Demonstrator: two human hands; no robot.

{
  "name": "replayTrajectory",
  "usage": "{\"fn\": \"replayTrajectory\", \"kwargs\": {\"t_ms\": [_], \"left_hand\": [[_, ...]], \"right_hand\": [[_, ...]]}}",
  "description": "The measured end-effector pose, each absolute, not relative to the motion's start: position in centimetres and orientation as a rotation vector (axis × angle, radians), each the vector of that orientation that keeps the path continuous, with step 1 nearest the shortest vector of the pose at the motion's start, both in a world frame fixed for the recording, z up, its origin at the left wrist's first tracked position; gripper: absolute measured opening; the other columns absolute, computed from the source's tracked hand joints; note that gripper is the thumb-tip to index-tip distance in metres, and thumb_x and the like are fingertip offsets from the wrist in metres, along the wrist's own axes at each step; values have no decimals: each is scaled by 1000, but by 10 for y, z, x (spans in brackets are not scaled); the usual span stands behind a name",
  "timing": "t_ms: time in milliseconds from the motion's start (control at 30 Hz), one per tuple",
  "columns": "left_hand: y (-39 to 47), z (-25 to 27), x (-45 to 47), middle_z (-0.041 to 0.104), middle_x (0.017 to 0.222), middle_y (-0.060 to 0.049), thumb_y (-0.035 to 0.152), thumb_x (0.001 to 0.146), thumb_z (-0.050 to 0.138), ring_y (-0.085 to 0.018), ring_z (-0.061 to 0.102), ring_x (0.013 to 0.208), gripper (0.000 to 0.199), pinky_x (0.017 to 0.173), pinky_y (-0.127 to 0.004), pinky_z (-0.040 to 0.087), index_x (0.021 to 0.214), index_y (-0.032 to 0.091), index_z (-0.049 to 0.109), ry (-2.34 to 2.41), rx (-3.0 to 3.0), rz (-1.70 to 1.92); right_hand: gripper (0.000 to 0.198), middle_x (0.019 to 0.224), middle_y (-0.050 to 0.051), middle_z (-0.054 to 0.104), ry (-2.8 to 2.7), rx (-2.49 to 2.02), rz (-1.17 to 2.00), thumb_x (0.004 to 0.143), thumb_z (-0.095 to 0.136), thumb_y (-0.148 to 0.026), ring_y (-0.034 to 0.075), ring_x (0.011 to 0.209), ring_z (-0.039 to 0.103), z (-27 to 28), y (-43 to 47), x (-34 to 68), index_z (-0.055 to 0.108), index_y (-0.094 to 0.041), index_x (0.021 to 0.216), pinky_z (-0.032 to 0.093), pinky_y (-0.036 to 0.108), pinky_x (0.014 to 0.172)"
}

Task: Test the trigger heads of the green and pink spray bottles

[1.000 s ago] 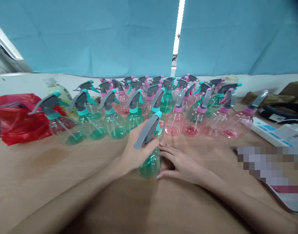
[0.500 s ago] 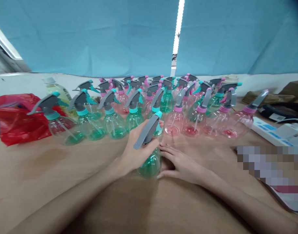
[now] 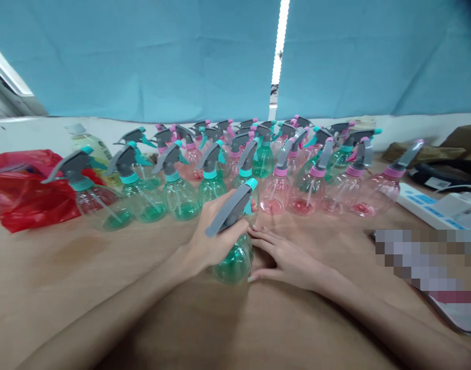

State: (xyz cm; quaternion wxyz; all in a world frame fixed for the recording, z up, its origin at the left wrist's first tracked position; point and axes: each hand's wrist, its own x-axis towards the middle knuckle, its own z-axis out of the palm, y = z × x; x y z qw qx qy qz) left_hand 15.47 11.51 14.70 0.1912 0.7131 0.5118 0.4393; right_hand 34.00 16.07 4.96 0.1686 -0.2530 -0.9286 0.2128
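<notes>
My left hand (image 3: pixel 214 234) is wrapped around the neck of a green spray bottle (image 3: pixel 233 262), just below its grey and turquoise trigger head. The bottle leans slightly, and its base is at or close to the tabletop. My right hand (image 3: pixel 284 254) lies palm down on the table at the bottle's right side, fingers spread. Its fingertips are close to the bottle; I cannot tell if they touch it. Behind my hands stands a row of green spray bottles (image 3: pixel 181 198) on the left and pink spray bottles (image 3: pixel 274 195) on the right, with more behind.
On the far left lies a red plastic bag (image 3: pixel 31 198), beside a pale yellow bottle (image 3: pixel 83 141) with a white cap. To the right are a white power strip (image 3: pixel 420 203), a black coil (image 3: pixel 439 177) and a blurred-out flat object (image 3: pixel 451 308). A blue cloth (image 3: pixel 162 61) hangs behind the wooden table (image 3: pixel 66 277).
The held spray bottle and my left hand have shifted slightly to the left, with the trigger head a little lower. My right hand stays almost where it was.
</notes>
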Motion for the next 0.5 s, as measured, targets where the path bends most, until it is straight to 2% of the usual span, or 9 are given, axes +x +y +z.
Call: {"fn": "replayTrajectory", "kwargs": {"t_ms": [233, 500], "left_hand": [[115, 144, 154, 62, 78, 1, 12, 70, 50, -13, 55, 68, 15, 64, -27, 46, 79, 20, 59, 1376, 1984, 1293], [115, 145, 153, 62, 78, 0, 13, 70, 50, -14, 56, 69, 14, 62, -27, 46, 79, 21, 58, 1383, 1972, 1276]], "right_hand": [[84, 147, 14, 39, -2631, -709, 622, 76, 59, -65, 30, 137, 34, 49, 162, 339, 41, -18, 142, 32, 49, 110], [82, 148, 13, 38, -2642, -713, 615, 77, 58, -65, 30, 137, 33, 50, 161, 341, 40, -19, 142, 33, 51, 110]]}}
